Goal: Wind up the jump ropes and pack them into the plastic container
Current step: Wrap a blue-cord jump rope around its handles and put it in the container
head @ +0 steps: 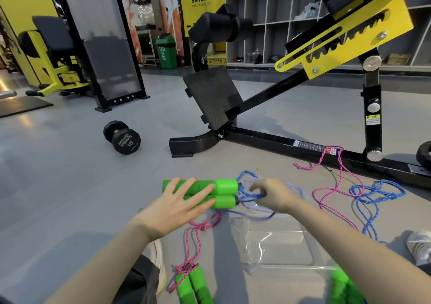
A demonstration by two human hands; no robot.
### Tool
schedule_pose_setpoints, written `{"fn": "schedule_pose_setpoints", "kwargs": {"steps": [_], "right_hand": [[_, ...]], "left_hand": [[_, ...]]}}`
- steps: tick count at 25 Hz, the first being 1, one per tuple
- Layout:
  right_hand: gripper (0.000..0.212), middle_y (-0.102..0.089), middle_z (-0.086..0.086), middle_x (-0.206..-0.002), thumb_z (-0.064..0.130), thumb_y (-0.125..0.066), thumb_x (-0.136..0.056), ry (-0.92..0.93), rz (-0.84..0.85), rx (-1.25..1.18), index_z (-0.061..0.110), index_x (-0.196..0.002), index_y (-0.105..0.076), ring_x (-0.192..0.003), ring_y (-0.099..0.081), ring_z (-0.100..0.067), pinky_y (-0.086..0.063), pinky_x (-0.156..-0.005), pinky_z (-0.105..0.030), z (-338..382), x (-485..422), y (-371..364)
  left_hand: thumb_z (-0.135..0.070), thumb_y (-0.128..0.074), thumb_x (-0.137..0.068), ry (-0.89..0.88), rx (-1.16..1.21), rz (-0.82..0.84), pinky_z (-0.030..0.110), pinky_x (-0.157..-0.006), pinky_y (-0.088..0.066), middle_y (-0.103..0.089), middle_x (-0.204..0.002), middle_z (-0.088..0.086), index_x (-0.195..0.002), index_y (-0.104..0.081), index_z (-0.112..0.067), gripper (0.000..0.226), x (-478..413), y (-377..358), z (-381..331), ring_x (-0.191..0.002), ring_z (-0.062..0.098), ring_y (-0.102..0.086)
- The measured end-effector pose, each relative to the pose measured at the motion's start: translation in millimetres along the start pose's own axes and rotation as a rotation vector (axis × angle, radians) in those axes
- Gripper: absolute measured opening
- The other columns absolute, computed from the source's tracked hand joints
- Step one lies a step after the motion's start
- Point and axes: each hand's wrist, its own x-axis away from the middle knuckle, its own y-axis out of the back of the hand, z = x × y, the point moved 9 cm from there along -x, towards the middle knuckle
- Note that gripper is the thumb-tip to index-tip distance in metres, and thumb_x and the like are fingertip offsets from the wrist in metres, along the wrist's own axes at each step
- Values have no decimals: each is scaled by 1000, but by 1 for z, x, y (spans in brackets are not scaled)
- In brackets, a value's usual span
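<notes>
1. Pinning the two green handles (225, 187) of the blue jump rope (377, 191) side by side on the floor is the left hand's (177, 206) job. Its grip is apart, fingers flat across them.
2. The right hand (270, 194) has its grip clamped on the blue cord just beside the handle ends. Winding looks barely begun, since most of the cord lies loose to the right.
3. Draw the slack in bit by bit and lay even, snug turns around the paired handles.
4. Where blue crosses the pink jump rope (205, 226), lift it clear rather than tug, or the two may knot.
5. The plastic container (279, 245) lies open on the floor under the right forearm, near enough to take the finished bundle.
</notes>
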Motion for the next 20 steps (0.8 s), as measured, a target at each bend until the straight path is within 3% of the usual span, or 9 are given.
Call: {"fn": "schedule_pose_setpoints", "kwargs": {"steps": [2,4,6,8,10,14,18,20], "right_hand": [[31,-68,-9,-104,8,-50,-84,-82,-254,256,17,-110,-64,-99,-55,-30,-38,-78,-30,-12,-4,50],[26,-68,-15,-95,7,-48,-84,-156,-530,259,12,-102,-67,-100,-51,-36,-37,-75,-35,-27,4,106],[20,-64,-20,-88,5,-47,-85,-231,-669,48,6,-95,-64,-93,-55,-39,-38,-69,-37,-47,13,149],[14,-56,-18,-80,9,-45,-90,-223,-658,-314,0,-87,-56,-74,-66,-34,-43,-60,-33,-58,13,174],[23,-53,-17,-79,18,-48,-94,-165,-708,-556,-3,-85,-51,-58,-66,-26,-48,-61,-33,-59,20,203],[16,-52,-16,-93,14,-48,-95,18,-904,-224,1,-92,-55,-77,-42,-23,-26,-61,-28,-23,60,277],[17,-56,-19,-106,-4,-47,-86,202,-1043,-42,-3,-96,-60,-97,-50,-29,-27,-71,-20,25,103,338],[17,-57,-19,-113,-2,-47,-86,290,-1019,0,-3,-95,-61,-110,-51,-29,-29,-78,-19,53,117,356]], "left_hand": [[0,-5,-97,108,-12,3,52,-78,-49,-51,-136,13,-131,-45,-17,55,11,-1,23,-104,43,-52],[2,5,-95,184,-27,48,53,-75,-50,-55,-133,15,-130,-46,-14,64,30,-5,43,-99,45,-58],[5,4,-91,232,-47,76,53,-77,-48,-54,-135,17,-133,-43,-13,65,45,-5,57,-99,48,-58],[3,5,-92,259,-60,65,53,-76,-48,-56,-133,17,-132,-43,-12,64,44,-2,60,-97,48,-59],[-1,9,-95,269,-68,37,51,-72,-50,-59,-129,16,-128,-45,-12,64,29,6,56,-94,45,-61],[3,3,-93,283,-69,-51,49,-73,-49,-58,-130,16,-129,-45,-14,62,3,20,62,-96,45,-60],[6,-32,-81,276,-85,-126,50,-76,-48,-55,-134,16,-132,-44,-14,56,-22,47,71,-99,46,-58],[6,-32,-81,269,-102,-155,50,-77,-48,-55,-134,16,-132,-44,-13,56,-31,68,79,-99,46,-58]]}}
